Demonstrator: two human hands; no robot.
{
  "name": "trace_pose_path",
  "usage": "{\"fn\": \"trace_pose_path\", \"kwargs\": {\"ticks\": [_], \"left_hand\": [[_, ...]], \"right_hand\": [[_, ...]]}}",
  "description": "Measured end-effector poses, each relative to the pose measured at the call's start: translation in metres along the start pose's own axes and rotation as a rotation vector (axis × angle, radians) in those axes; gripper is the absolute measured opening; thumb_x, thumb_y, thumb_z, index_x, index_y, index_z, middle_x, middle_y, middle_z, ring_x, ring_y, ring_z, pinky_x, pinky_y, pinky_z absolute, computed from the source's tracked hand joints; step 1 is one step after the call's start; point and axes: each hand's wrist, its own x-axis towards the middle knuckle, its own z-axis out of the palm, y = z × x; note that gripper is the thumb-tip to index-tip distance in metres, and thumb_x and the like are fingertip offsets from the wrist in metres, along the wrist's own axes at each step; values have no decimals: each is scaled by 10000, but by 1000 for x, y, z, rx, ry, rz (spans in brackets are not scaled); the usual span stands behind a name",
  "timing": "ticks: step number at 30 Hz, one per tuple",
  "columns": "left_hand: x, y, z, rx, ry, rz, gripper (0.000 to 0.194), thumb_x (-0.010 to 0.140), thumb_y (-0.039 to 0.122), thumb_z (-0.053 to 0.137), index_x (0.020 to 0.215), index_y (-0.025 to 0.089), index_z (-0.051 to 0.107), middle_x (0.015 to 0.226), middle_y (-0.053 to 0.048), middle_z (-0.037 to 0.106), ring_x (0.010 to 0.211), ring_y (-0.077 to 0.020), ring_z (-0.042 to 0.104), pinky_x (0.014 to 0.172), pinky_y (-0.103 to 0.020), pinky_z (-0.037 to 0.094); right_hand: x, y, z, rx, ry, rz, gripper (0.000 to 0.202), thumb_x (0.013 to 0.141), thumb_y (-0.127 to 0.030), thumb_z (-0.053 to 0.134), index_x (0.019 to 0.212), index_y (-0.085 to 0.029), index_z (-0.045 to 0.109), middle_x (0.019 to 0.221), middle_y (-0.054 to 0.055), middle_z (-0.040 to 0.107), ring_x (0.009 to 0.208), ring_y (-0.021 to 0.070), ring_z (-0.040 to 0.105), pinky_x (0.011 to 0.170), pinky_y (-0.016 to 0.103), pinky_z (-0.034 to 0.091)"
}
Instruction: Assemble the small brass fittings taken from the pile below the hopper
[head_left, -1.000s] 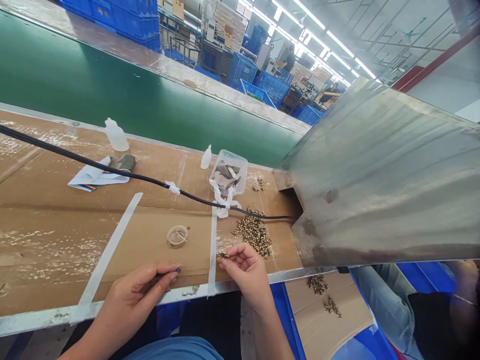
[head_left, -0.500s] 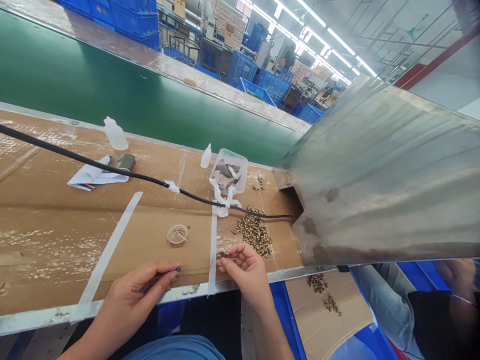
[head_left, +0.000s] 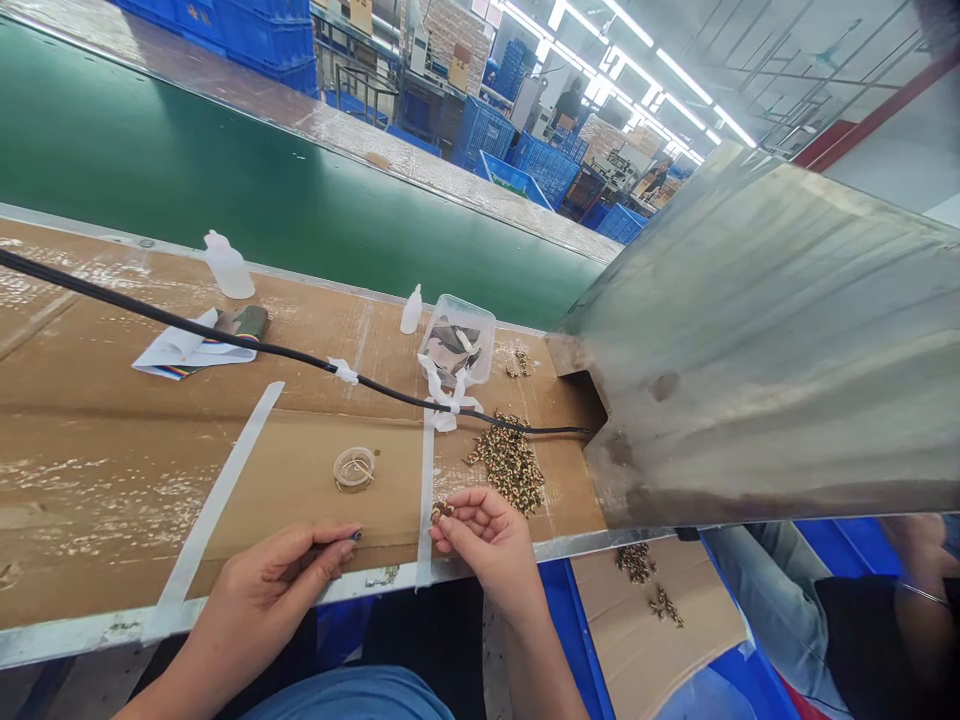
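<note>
My left hand [head_left: 281, 580] is closed in a pinch at the table's front edge. A tiny dark piece with a blue spot [head_left: 356, 537] shows at its fingertips. To the right, my right hand [head_left: 491, 545] pinches a few small gold-and-black parts [head_left: 441, 512] between thumb and fingers, just above the cardboard. Right behind that hand is a heap of similar gold-and-black parts [head_left: 510, 460]. A round clear dish [head_left: 354, 469] with a thin pale stick in it sits beyond my left fingertips.
A black cable [head_left: 300, 358] crosses the cardboard-covered table into a metal housing [head_left: 750, 370] at right. Behind it stand a clear tub [head_left: 459, 340], a small bottle [head_left: 411, 311] and a larger bottle [head_left: 229, 266]. A green belt [head_left: 300, 190] runs behind; another person sits at right.
The small parts at my right fingertips have shifted and show more fully. Both hands stay almost in the same place.
</note>
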Motion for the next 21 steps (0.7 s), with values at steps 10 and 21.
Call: {"fn": "trace_pose_path", "kwargs": {"ticks": [10, 21], "left_hand": [[-3, -3, 2, -40, -8, -32, 262, 766, 408, 647, 949, 226, 689, 869, -35, 737, 765, -189, 694, 708, -248, 579], [-1, 29, 20, -372, -16, -156, 248, 806, 358, 595, 947, 162, 650, 827, -47, 730, 748, -171, 689, 707, -273, 584]], "right_hand": [[-3, 15, 10, 43, -78, 34, 319, 644, -309, 802, 820, -174, 573, 666, -18, 662, 675, 152, 699, 575, 202, 550], [-15, 28, 28, -6, -179, 48, 249, 673, -285, 779, 794, -172, 595, 678, -10, 676, 598, 103, 639, 574, 205, 515]]}}
